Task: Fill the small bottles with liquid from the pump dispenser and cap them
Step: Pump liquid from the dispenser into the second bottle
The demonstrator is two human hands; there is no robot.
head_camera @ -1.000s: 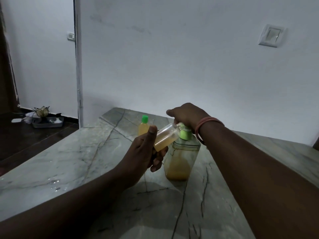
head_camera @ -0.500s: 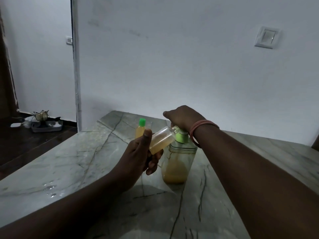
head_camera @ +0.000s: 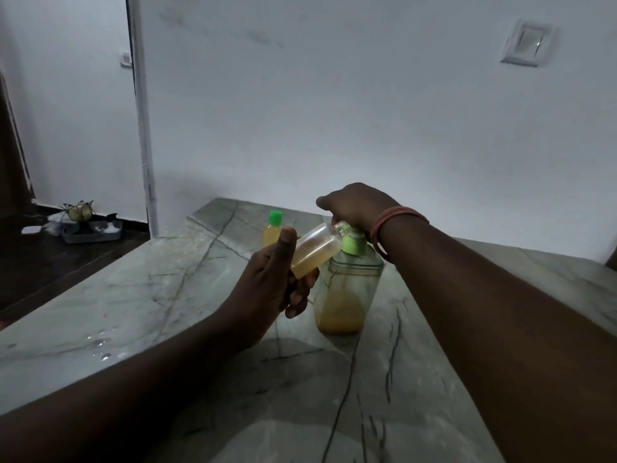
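Marble top: L hand tilts bottle mid-slab.

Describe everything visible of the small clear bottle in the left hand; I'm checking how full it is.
The small clear plastic bottle is uncapped, with a threaded open neck. It is tilted, mouth up and to the right, at the green pump head of the large clear dispenser. Yellowish liquid fills roughly its lower half, pooled along the low side. The left hand grips its base, thumb up along the side. The right hand rests on the pump just above the mouth.
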